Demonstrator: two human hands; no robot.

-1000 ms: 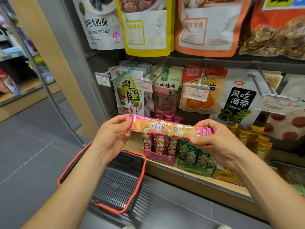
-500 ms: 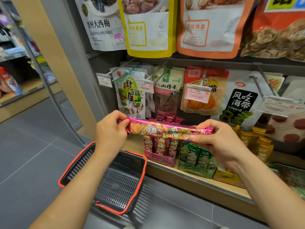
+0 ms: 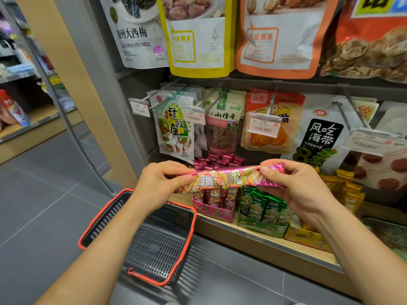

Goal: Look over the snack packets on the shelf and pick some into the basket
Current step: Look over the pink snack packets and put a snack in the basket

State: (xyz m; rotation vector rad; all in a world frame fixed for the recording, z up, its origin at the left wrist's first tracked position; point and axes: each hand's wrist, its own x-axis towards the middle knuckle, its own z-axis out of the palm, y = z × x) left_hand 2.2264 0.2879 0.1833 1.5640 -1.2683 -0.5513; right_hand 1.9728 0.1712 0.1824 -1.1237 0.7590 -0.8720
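The long pink snack packet point(image 3: 229, 178) is held level before the shelf point(image 3: 264, 241), above a pink display box point(image 3: 214, 213). The left hand point(image 3: 160, 183) has its grip closed on one end, the right hand point(image 3: 295, 186) on the other. The red-rimmed basket point(image 3: 141, 236) lies below the left forearm.

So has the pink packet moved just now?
Yes: the pink packet tipped, left end dropping toward the pink box on the shelf, right end rising.

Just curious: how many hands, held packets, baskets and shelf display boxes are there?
Hands: 2, left hand, right hand
Held packet: 1
Basket: 1
Display boxes: 3, pink box, green box, yellow box
Total: 7
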